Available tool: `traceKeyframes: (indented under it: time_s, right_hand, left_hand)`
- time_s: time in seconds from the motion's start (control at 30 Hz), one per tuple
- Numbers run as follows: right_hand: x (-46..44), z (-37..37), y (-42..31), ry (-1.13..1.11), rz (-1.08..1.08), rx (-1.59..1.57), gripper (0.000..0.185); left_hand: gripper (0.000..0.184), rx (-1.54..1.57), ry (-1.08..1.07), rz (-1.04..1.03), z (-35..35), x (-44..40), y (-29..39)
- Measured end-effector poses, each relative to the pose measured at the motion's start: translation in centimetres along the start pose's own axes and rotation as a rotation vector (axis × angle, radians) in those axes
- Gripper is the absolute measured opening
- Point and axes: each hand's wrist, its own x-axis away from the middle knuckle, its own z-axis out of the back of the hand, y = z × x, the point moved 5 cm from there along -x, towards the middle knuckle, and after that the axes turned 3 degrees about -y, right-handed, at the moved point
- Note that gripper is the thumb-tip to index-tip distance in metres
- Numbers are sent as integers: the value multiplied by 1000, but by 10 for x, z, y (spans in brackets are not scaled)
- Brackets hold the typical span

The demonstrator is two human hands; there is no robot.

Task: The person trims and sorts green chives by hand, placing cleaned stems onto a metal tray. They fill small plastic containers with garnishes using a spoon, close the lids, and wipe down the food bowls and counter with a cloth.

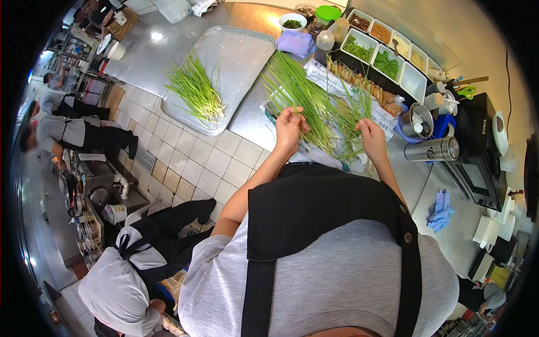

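My left hand (289, 130) is closed at the left side of a loose pile of thin scallions (306, 92), its fingers pinched on stalks. To the right, my right hand (370, 136) is curled, thumb up, on a few thin scallion stalks (362, 106) at the pile's right edge. The pile lies over printed white plastic wrapping (332, 78) on the steel counter. Left of it, a bunch of scallions (196, 90) with pale root ends rests on a grey metal tray (247, 42).
Seasoning containers (359, 48) line the back wall. At right are a steel tumbler (431, 149), a black microwave (477, 174) and a blue cloth (441, 210). A co-worker (120, 281) is behind me at lower left; other people (67, 135) stand across the tiled floor.
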Motion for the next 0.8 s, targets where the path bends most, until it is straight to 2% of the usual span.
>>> traceKeyframes:
  time_s: [0.17, 0.27, 0.4, 0.47, 0.5, 0.53, 0.63, 0.67, 0.77, 0.8]
  right_hand:
    - [0, -9, -4, -4, -15, -110, 27]
    - [-5, -19, 6, -59, -28, -169, 28]
    - [-5, -28, -6, -150, -240, -947, 24]
    - [-7, -26, -21, -137, -307, -1296, 21]
    - [-7, -24, -26, -118, -298, -1333, 21]
    - [-8, -23, -32, -99, -285, -1371, 20]
    - [-11, -22, -38, -48, -283, -1449, 20]
    - [-12, -22, -38, -32, -291, -1470, 20]
    - [-17, -3, -32, 28, -173, -1279, 21]
    - [-21, 13, -24, 44, -69, -1074, 19]
  left_hand:
    - [15, -66, -64, 37, -6, 1, -11]
    - [10, -60, -49, 93, -9, 3, -11]
    - [3, 81, -22, 247, -9, 5, -17]
    - [7, 236, -141, 500, 0, 1, -36]
    - [10, 314, -202, 623, -4, 4, -40]
    - [14, 408, -175, 735, -7, 10, -45]
    - [16, 402, -267, 910, -14, 19, -51]
    - [16, 424, -282, 934, -13, 18, -54]
    - [14, 451, -146, 814, -9, 13, -49]
    - [14, 448, -112, 745, -3, 9, -46]
